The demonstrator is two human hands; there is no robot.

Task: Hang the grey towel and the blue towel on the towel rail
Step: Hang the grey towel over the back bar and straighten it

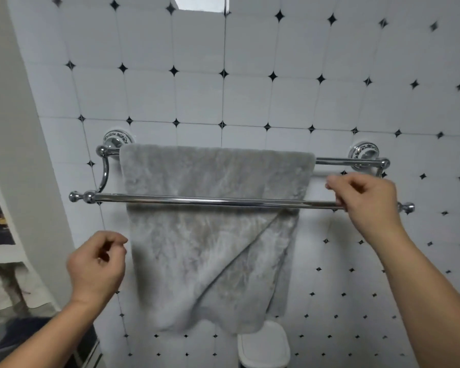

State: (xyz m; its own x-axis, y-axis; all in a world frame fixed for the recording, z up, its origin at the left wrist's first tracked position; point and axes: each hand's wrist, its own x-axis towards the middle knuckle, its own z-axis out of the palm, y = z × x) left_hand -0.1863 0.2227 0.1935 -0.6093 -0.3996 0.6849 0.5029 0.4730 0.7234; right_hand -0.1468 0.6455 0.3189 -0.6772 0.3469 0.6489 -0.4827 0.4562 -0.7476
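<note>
**Grey towel hung crooked; blue towel not in view**

Grey towel (213, 235) drapes the far bar of the towel rail (218, 201), one corner folded. Your left hand (97, 264) and right hand (367, 197) are loosely curled, holding nothing. Tugging unevenly could slide it off.

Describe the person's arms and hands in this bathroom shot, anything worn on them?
Both forearms are bare with no sleeves showing. The left hand and right hand wear no gloves, and no watch or bracelet shows on either wrist. The picture is too blurred to tell whether any ring is worn.
</note>
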